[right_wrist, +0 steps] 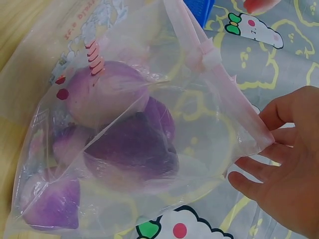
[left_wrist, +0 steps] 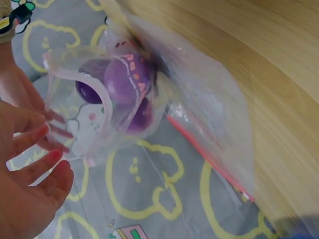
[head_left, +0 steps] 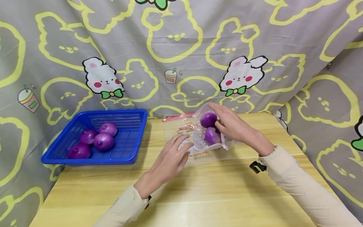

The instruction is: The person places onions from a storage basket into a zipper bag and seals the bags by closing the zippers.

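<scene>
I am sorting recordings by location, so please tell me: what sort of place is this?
Perhaps a makeshift indoor work corner: printed cloth hangs behind and beside a wood-grain table holding a blue basket.

I am in a curtained corner; whether home or studio, I cannot tell: grey cloth (head_left: 181, 67) with cartoon rabbits hangs behind and beside my wood-grained tabletop (head_left: 204, 198).

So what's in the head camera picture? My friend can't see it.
A person's right hand holds the edge of a clear bag with purple onions inside, the left hand close by. To the left on the wooden table, a blue basket holds four more onions; a bunny curtain hangs behind.
</scene>
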`<state>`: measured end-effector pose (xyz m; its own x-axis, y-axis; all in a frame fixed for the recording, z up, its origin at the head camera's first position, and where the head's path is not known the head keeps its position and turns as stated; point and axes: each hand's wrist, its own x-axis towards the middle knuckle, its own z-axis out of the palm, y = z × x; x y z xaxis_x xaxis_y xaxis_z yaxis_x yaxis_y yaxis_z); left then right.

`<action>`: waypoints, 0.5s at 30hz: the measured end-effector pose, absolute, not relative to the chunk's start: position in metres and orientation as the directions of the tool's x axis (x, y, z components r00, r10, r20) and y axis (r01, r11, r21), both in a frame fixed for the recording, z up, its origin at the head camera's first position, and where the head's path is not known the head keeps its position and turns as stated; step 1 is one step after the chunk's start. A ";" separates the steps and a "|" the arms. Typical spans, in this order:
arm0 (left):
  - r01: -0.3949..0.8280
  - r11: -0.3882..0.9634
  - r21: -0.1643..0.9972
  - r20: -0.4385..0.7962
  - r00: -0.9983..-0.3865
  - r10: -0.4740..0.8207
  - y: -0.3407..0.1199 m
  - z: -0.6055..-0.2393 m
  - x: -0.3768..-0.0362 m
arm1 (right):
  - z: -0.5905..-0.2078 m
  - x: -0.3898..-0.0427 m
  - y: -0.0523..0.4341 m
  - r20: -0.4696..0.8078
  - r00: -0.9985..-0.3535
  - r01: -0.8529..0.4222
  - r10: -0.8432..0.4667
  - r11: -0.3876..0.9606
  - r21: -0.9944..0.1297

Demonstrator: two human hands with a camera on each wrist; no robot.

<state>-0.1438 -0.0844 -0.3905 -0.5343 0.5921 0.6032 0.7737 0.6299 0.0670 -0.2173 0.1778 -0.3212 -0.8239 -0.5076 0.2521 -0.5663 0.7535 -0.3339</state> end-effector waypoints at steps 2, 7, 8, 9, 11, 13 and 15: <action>0.766 0.638 0.075 0.599 -0.546 0.586 -0.089 -0.390 -0.142 | -0.322 -0.217 0.179 0.253 -0.825 -0.565 -0.505 0.755 -0.334; 0.749 0.656 0.097 0.597 -0.571 0.564 -0.104 -0.391 -0.140 | -0.324 -0.218 0.180 0.249 -0.822 -0.570 -0.513 0.755 -0.326; 0.743 0.661 0.105 0.595 -0.580 0.557 -0.108 -0.391 -0.140 | -0.325 -0.218 0.180 0.249 -0.821 -0.571 -0.514 0.754 -0.324; 0.736 0.668 0.112 0.592 -0.589 0.550 -0.112 -0.391 -0.139 | -0.325 -0.218 0.180 0.248 -0.820 -0.572 -0.515 0.754 -0.323; 0.722 0.681 0.124 0.586 -0.607 0.536 -0.120 -0.391 -0.138 | -0.326 -0.218 0.180 0.248 -0.820 -0.572 -0.516 0.755 -0.320; 0.705 0.695 0.140 0.579 -0.628 0.520 -0.128 -0.391 -0.136 | -0.327 -0.218 0.181 0.247 -0.821 -0.571 -0.516 0.756 -0.320; 0.691 0.707 0.151 0.580 -0.641 0.502 -0.135 -0.392 -0.135 | -0.327 -0.218 0.181 0.246 -0.821 -0.570 -0.515 0.757 -0.321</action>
<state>-0.1354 -0.1350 -0.3916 -0.6410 0.5025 0.5802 0.6908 0.7072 0.1507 -0.2184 0.1810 -0.3273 -0.8214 -0.5147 0.2457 -0.5700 0.7565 -0.3205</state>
